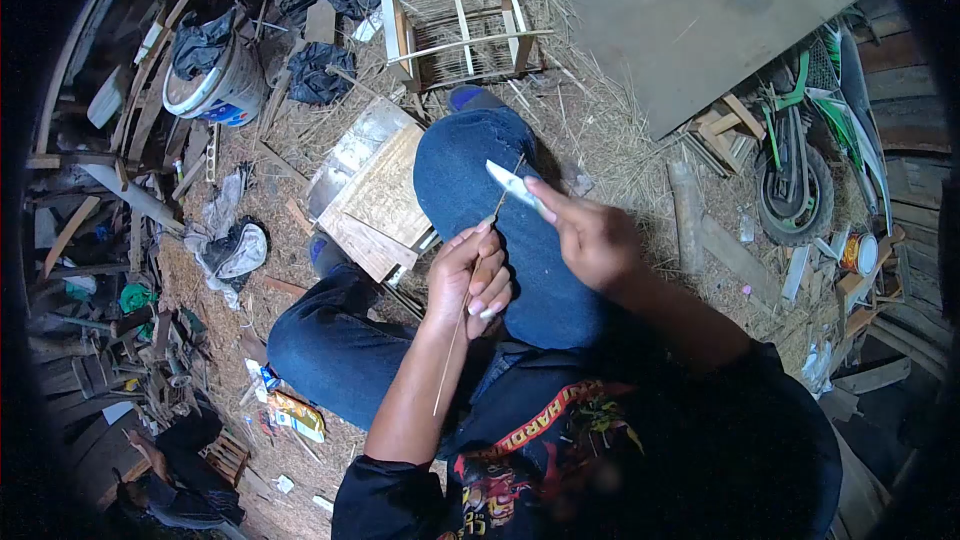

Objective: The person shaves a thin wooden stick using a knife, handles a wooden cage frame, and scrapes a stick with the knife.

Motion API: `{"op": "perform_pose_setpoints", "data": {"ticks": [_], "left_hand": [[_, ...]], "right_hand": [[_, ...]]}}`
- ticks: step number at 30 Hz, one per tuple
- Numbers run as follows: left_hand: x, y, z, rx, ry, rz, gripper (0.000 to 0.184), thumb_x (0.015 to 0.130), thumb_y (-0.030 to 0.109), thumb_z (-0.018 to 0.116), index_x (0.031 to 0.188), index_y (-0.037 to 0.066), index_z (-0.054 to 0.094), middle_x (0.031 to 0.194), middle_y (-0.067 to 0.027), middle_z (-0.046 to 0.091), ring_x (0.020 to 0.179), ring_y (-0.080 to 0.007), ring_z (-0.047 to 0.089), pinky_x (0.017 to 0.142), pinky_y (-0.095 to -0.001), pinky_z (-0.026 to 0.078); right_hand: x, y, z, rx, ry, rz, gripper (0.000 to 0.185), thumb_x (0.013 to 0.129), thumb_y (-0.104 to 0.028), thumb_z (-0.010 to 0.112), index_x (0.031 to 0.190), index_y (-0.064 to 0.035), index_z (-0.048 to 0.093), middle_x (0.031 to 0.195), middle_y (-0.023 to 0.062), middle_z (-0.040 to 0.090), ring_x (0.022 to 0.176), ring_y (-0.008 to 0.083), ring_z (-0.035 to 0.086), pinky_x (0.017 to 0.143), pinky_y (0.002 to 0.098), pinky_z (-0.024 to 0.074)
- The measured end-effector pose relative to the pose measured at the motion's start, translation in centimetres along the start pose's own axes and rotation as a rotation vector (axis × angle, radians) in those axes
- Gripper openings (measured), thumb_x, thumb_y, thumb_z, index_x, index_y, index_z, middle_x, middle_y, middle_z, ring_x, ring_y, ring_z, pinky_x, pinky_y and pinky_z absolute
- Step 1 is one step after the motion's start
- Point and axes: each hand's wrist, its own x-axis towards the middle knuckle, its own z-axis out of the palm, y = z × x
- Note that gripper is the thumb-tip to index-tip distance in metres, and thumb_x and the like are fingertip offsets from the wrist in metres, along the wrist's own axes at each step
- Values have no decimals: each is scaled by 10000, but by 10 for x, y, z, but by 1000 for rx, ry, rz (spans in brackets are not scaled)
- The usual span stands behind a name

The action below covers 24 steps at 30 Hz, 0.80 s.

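My left hand (468,275) is closed around a thin wooden stick (450,365), which runs down past my wrist and up over my thigh. My right hand (592,237) grips a knife; its pale, pointed blade (512,185) lies against or very near the upper part of the stick. The knife's handle is hidden in my fingers. Both hands are above my jeans-clad leg (465,155). Left of that knee lies a light wooden board (385,190).
A slatted wooden cage frame (460,28) stands ahead on straw. A white bucket (215,90) is at the left, a large flat panel (715,20) at the upper right. A small green motorbike (800,145) is on the right. Another person (180,470) sits at lower left.
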Motion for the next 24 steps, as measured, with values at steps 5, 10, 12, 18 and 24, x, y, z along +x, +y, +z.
{"op": "perform_pose_setpoints", "data": {"ticks": [5, 10, 12, 18, 24], "left_hand": [[0, -1, 0, 20, 5, 21, 326, 1095, 220, 433, 788, 113, 459, 440, 18, 346, 273, -104, 289, 287, -271, 279], [1, 1, -1, 37, 0, 25, 338, 1095, 225, 434, 774, 120, 455, 439, 21, 342, 273, -106, 288, 290, -273, 278], [1, 0, -1, 35, -2, 28, 342, 1095, 227, 434, 770, 122, 453, 439, 22, 341, 273, -106, 287, 293, -274, 280], [-1, 0, 1, 64, 13, 37, 360, 1094, 246, 440, 752, 133, 441, 446, 26, 345, 278, -106, 290, 303, -277, 293], [-2, -7, 0, 96, 1, 78, 366, 1095, 280, 455, 768, 114, 470, 452, 24, 352, 295, -107, 320, 341, -288, 353]], "right_hand": [[12, 7, -5, -48, 57, -36, 493, 899, 25, 540, 1362, -107, 649, 892, 229, 696, 754, 334, 712, 673, 429, 555], [-3, -15, -10, -68, -138, 27, 442, 935, 12, 501, 1341, -72, 654, 938, 241, 709, 790, 354, 713, 716, 417, 562], [8, 0, -2, -54, -32, -19, 437, 944, -54, 530, 1357, -135, 646, 898, 220, 702, 778, 374, 702, 696, 449, 554], [-2, -15, -6, -38, -111, 27, 446, 961, -100, 544, 1386, -211, 623, 893, 213, 705, 779, 395, 692, 671, 486, 547], [17, -7, -1, -34, 68, -10, 451, 950, -25, 588, 1383, -145, 630, 984, 205, 724, 859, 357, 728, 716, 401, 571]]}}
